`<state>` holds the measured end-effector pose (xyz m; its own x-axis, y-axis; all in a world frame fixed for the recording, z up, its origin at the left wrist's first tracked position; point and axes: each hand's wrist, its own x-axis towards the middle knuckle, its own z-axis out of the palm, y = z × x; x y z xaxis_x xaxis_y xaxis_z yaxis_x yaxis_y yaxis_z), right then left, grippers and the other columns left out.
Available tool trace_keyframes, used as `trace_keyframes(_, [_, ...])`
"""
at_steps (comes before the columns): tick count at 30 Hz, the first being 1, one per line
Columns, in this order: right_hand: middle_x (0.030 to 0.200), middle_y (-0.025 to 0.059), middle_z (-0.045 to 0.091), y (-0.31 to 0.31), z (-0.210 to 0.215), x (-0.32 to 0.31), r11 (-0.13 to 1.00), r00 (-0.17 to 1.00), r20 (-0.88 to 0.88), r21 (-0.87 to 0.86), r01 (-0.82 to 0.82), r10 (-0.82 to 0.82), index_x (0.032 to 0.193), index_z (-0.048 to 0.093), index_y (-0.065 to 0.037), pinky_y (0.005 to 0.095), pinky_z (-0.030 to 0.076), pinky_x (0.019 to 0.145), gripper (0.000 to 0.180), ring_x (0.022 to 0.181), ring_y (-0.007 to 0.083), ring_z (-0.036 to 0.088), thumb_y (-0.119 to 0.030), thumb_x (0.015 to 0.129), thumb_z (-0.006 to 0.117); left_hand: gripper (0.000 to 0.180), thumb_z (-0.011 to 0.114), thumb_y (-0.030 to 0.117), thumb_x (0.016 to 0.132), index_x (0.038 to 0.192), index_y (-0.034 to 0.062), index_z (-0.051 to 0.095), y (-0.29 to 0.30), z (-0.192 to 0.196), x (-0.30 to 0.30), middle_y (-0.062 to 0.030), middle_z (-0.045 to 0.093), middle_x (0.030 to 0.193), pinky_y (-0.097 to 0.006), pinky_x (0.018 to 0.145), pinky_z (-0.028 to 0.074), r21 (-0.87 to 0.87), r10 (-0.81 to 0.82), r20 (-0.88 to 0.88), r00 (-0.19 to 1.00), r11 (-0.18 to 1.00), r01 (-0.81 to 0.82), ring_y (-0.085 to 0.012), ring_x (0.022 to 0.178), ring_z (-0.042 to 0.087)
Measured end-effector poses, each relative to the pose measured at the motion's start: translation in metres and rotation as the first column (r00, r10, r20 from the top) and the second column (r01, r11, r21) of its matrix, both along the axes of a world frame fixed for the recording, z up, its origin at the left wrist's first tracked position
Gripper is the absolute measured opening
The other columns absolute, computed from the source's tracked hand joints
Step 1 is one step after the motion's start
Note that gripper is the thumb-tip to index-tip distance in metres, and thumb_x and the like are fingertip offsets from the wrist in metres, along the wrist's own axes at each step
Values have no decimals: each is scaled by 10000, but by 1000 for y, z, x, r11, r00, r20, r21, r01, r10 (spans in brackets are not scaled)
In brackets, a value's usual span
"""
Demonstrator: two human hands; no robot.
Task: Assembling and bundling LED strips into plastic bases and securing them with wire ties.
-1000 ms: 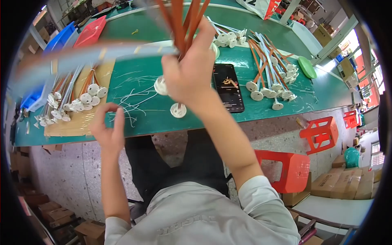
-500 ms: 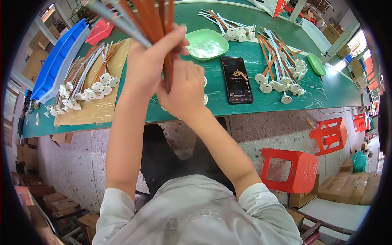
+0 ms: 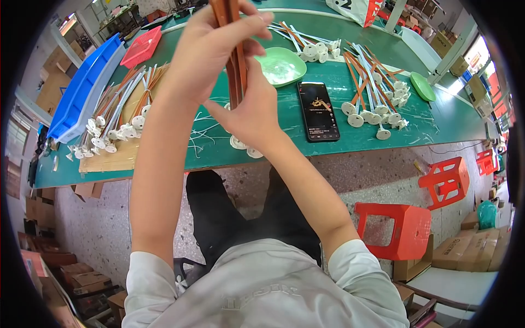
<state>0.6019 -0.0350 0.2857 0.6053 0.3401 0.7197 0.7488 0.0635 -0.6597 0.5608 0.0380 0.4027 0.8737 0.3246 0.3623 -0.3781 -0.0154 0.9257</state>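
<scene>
My left hand (image 3: 210, 52) and my right hand (image 3: 251, 109) are raised together over the green table (image 3: 328, 147), both closed around a bundle of orange-brown wires (image 3: 235, 65) that runs up out of the picture. White round discs (image 3: 243, 146) hang at the wires' lower ends just below my right hand. A pile of similar wires with white discs (image 3: 117, 123) lies on a cardboard sheet at the left. Another pile of such wires (image 3: 372, 93) lies at the right.
A black phone (image 3: 318, 111) lies face up right of my hands, with a light green dish (image 3: 281, 66) behind it. A blue bin (image 3: 82, 90) and a red basket (image 3: 142, 46) stand at the far left. Red plastic stools (image 3: 399, 229) stand on the floor at the right.
My left hand came up from below the table edge and joined the right on the wire bundle. Both hands and the bundle have since shifted a little to the right.
</scene>
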Motion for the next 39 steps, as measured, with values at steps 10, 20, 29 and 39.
trace_keyframes(10, [782, 56, 629, -1, 44, -13, 938, 878, -353, -1, -346, 323, 986, 572, 13, 288, 483, 659, 171, 751, 122, 616, -46, 846, 652, 422, 567, 325, 952, 1161, -40, 589, 8, 15, -29, -180, 652, 1049, -332, 863, 515, 427, -281, 82, 956, 877, 221, -241, 948, 666])
trace_keyframes(20, [688, 4, 560, -41, 15, -85, 843, 561, -677, 170, -510, 476, 831, 593, -14, 271, 433, 594, 183, 667, 64, 503, -160, 902, 677, 1175, 933, 341, 570, 1454, -28, 253, -7, -127, -141, -161, 418, 1423, -424, 1117, 290, 6, -168, -55, 984, 986, 169, -273, 1336, 398])
trace_keyframes(29, [899, 110, 697, -47, -7, -92, 821, 542, -731, 42, -570, 414, 1054, 664, 21, 271, 495, 725, 245, 785, 118, 623, -109, 854, 717, 790, 795, 21, 721, 1379, -3, 358, -39, -186, -159, -101, 547, 1251, -328, 904, 496, 103, -8, -270, 963, 994, 37, -196, 1135, 571])
trace_keyframes(39, [742, 50, 630, -44, -34, -96, 907, 743, -550, 69, -415, 382, 894, 610, 6, 263, 484, 600, 155, 656, 95, 591, -105, 852, 710, 312, 531, 7, 882, 1184, -59, 486, -53, -213, -177, -132, 631, 1003, -331, 739, 524, -395, -239, -323, 915, 913, 99, -213, 899, 650])
